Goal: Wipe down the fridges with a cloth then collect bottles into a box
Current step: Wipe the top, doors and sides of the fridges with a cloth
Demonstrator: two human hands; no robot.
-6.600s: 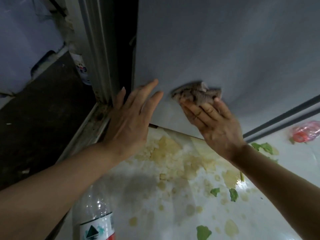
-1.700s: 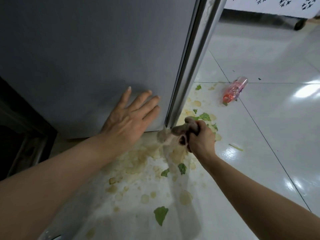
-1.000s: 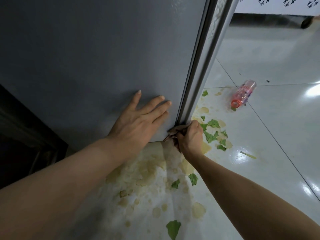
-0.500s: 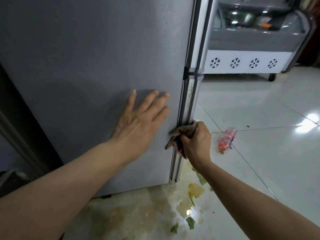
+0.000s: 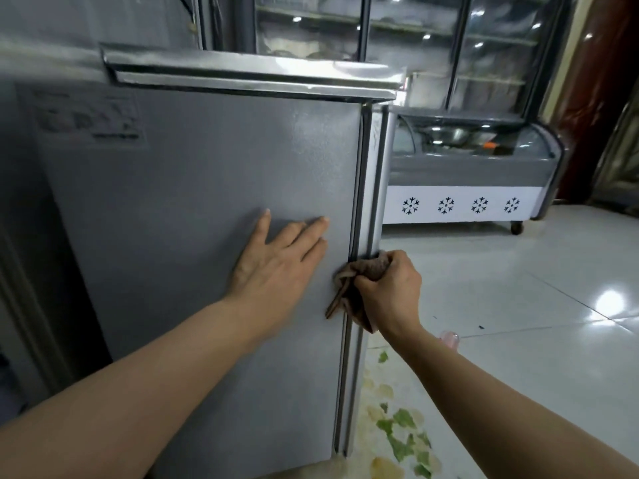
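- The right hand (image 5: 389, 292) is clenched round a bunched brown cloth (image 5: 359, 274), pressing it against the vertical corner strip (image 5: 371, 188) of the grey fridge (image 5: 207, 202); a loose tail of the cloth hangs down below the fist.
- 1.0 s ago that hand held the cloth at the very foot of the same strip, by the floor; 0.5 s ago it was partway up, and now it sits higher again, about mid-height on the side panel.
- The left hand (image 5: 276, 267) lies flat on the grey panel, fingers straight and spread, holding nothing. It has kept this flat pose through all 4 earlier frames, riding up the panel beside the right hand.
- The view has lifted: the fridge's top trim (image 5: 252, 76) and a label (image 5: 86, 119) on its upper left now show.
- A pink bottle (image 5: 449, 338) lies on the white tiled floor (image 5: 536, 323), now almost hidden behind the right wrist; 0.5 s ago it lay in plain sight.
- Green leaf scraps and yellowish spill (image 5: 397, 433) lie on the floor beside the fridge's foot.
- Behind stand a chest freezer (image 5: 463, 181) with 4 snowflake marks and a glass-door display cabinet (image 5: 415, 39).
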